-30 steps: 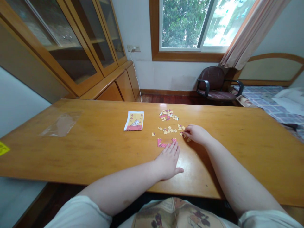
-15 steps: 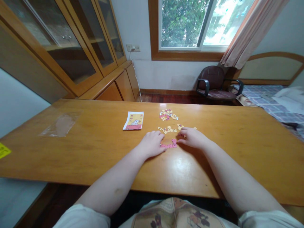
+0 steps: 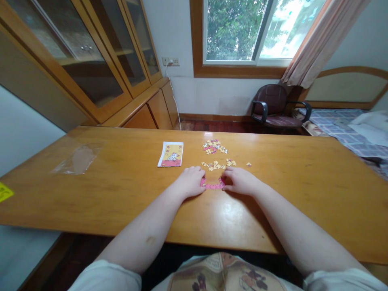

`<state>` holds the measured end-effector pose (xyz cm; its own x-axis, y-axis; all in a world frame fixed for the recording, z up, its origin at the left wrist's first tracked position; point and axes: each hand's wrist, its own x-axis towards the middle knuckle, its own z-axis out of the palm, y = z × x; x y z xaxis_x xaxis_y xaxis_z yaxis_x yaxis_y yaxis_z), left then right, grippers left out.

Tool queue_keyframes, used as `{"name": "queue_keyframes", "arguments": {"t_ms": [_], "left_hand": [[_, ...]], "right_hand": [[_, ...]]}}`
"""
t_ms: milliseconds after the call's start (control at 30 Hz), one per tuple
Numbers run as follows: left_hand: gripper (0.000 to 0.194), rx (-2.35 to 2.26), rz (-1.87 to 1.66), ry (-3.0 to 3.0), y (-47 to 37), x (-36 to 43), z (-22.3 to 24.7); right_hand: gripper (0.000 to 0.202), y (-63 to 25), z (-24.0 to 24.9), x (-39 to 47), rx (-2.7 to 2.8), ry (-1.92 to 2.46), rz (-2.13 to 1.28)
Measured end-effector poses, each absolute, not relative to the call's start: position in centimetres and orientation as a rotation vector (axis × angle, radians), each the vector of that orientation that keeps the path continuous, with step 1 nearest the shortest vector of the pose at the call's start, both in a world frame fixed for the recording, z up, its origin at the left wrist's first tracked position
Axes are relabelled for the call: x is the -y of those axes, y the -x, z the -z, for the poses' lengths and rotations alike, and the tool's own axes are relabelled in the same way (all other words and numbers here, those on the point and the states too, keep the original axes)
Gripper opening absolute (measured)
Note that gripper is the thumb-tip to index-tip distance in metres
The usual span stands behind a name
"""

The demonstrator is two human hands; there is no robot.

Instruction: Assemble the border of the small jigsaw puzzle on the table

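A joined strip of pink jigsaw puzzle pieces (image 3: 214, 186) lies flat on the table, turned up at both ends. My left hand (image 3: 191, 182) is closed at the strip's left end, thumb below and fingers above it. At the right end, my right hand (image 3: 239, 180) presses curled fingers and thumb against the pieces. Both hands rest on the tabletop, and the fingertips partly cover the strip's ends. Just beyond them is a loose row of yellow puzzle pieces (image 3: 216, 165). One small piece (image 3: 249, 164) lies apart, past my right hand.
A heap of yellow and pink pieces (image 3: 211, 147) sits farther back on the wooden table (image 3: 127, 194). A picture card (image 3: 171, 154) with a white animal lies left of it. Toward the left are a clear plastic bag (image 3: 75, 160) and a yellow label (image 3: 5, 192).
My right hand has moved slightly left onto the strip's right end. My left hand has shifted a little left, uncovering more of the strip's left part.
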<state>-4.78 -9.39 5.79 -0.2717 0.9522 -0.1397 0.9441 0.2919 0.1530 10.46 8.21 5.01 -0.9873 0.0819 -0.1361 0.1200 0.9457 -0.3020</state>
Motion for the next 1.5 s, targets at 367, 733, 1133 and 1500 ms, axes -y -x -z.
{"name": "queue_keyframes", "arguments": {"t_ms": [367, 733, 1133, 1500], "left_hand": [[0.029, -2.326, -0.038, -1.767, 4.61, 9.35, -6.1], [0.029, -2.285, -0.063, -1.715, 5.29, 9.58, -6.36], [0.028, -2.247, -0.061, -1.702, 5.13, 9.57, -6.71], [0.031, -2.227, -0.06, -1.677, 5.21, 9.65, -6.62]], "right_hand": [[0.041, -10.67, -5.2, -8.08, -2.986, -0.13, 0.399], [0.033, -10.62, -5.58, -8.22, -2.973, -0.133, 0.41], [0.035, -10.69, -5.63, -7.84, -2.95, -0.124, 0.307], [0.035, -10.7, -5.98, -7.47, -2.939, -0.13, 0.279]]}}
